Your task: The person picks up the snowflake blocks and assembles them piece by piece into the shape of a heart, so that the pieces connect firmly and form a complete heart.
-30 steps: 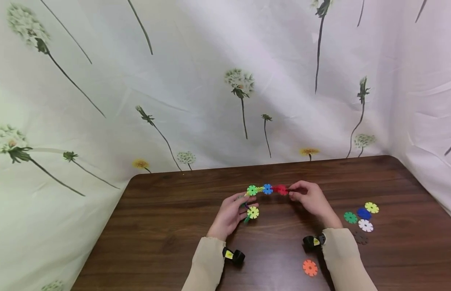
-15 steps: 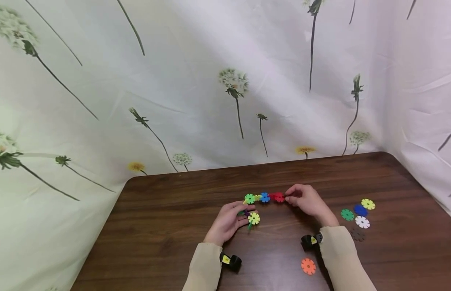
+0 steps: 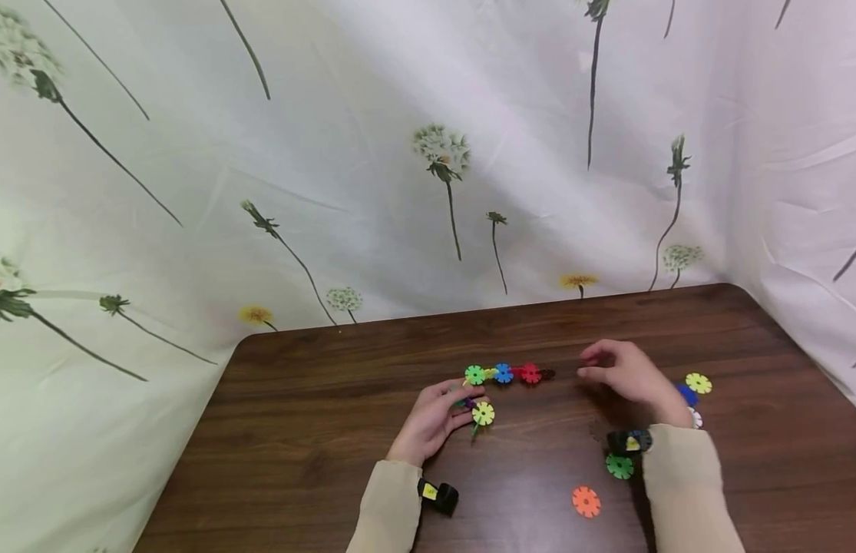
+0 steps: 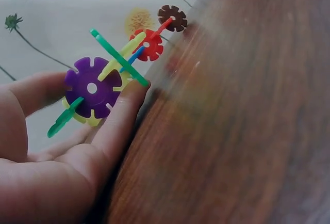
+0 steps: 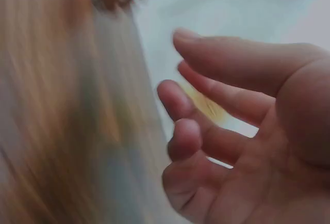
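- pinching a chain of round, notched plastic discs (image 3: 504,374), the left hand (image 3: 430,421) has its grip closed beside the purple notched disc (image 4: 85,82).
- the chain stretches over the dark brown wood-grain bench (image 3: 317,399), short of the far edge and roughly alongside it, through light green, yellow, blue and red to a dark brown disc (image 3: 549,374) at its right end.
- a pale yellow disc (image 3: 483,413) sits on the chain's lower part, by the left fingers.
- the right hand (image 3: 635,376) has its grip partly open, fingers loosely curved, holding nothing, just beyond that brown end.
- toward the bench's right edge, a loose yellow disc (image 3: 699,383) lies beside a dark blue disc (image 3: 689,395); a white disc (image 3: 697,418) is partly hidden by the right arm.
- a loose green disc (image 3: 619,466) lies near the right wrist, an orange disc (image 3: 586,501) farther from the far edge.
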Demonstrator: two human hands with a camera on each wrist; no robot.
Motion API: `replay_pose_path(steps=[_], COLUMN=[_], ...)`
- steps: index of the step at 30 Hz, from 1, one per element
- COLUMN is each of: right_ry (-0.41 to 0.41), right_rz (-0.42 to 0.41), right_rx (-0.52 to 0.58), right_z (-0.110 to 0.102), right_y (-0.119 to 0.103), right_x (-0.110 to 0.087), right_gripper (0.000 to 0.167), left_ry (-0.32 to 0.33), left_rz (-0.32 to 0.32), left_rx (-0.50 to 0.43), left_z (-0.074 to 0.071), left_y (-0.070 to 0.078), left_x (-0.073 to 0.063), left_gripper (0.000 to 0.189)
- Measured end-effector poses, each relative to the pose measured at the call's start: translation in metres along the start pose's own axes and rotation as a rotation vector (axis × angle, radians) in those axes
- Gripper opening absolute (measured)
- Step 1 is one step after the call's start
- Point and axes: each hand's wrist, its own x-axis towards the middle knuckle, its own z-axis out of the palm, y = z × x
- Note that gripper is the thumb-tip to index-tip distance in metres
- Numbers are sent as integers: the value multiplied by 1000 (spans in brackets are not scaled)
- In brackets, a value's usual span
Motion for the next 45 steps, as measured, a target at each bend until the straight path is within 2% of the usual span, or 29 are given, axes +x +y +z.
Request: replay_pose_path(steps=[5, 12, 16, 20, 28, 31, 35, 38, 40, 42, 45], right_ry=[23, -87, -110, -125, -138, -118, -44, 23, 71, 95, 68], right_rz=[97, 144, 178, 200, 248, 240, 198, 163, 139, 113, 74], right_rx=[-99, -202, -213, -212, -213, -217, -191, -92, 46, 271, 668], right_z=[-34, -54, -56, -54, -54, -53, -48, -40, -32, -20, 4], right_y=[24, 48, 50, 48, 44, 44, 39, 30, 21, 10, -10], right_x=[-22, -39, -40, -39, -40, -40, -37, -33, -29, -24, -19], right_gripper=[38, 40, 42, 36, 34, 34, 31, 30, 31, 31, 22], left_ry=[-46, -61, -73, -80, -39, -27, -15, -7, -1, 6, 15], left_rz=[2, -7, -9, -1, 6, 17, 35, 52, 58, 65, 70], left_rx=[-37, -78, -82, -80, -97, -110, -125, -133, -141, -146, -151], left_z=[-3, -6, -6, -5, -5, -4, -4, -4, -4, -3, -1], left_y=[-1, -2, -1, -1, -4, -4, -4, -5, -5, -5, -5], left_x=[0, 0, 1, 2, 2, 0, -1, -1, 0, 0, 0], left_gripper=[61, 69, 69, 67, 61, 60, 60, 60, 60, 59, 60])
